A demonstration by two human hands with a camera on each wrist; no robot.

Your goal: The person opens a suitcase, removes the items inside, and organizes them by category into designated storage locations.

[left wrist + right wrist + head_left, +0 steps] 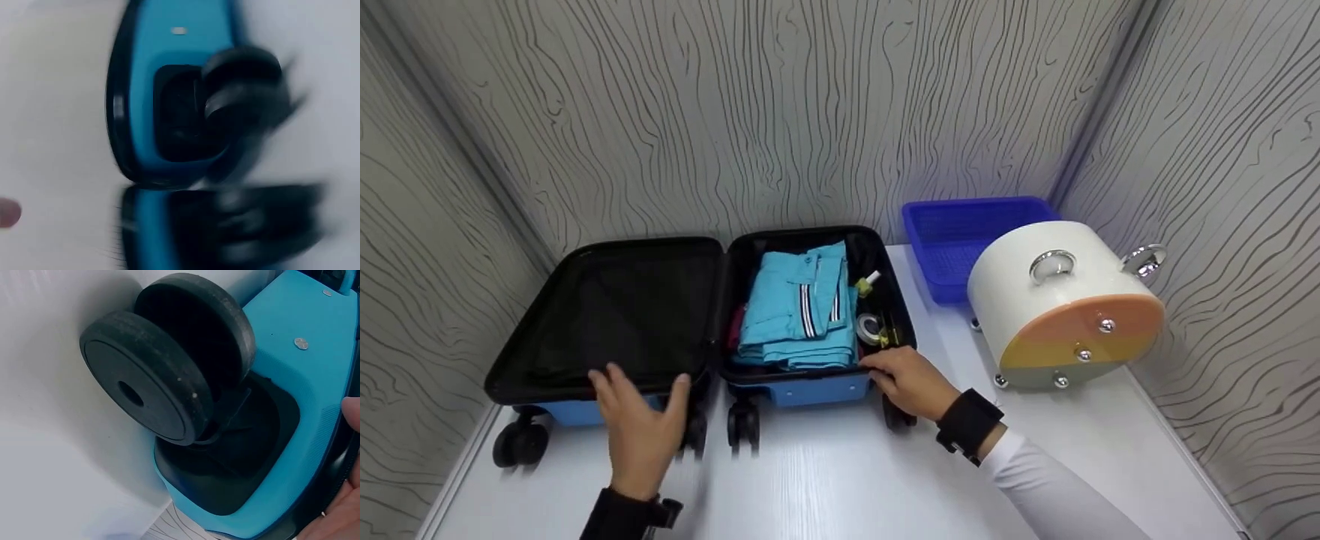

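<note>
Right hand (911, 382) pinches the suitcase (814, 390) at its near edge | left hand (643, 435), fingers spread, is at the laid-back lid (637, 307) | folded clothes (784, 300) lie beyond and left of the right-hand grip | packing seems largely done, lid not yet closed

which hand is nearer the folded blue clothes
Right: the right hand holds the suitcase rim beside the clothes; the left hand is farther, by the other half.

Pale walls (810, 112) with dark wavy wood-grain lines; gray strips (1104, 105) along corners; glossy white tabletop (810, 487) below.
</note>
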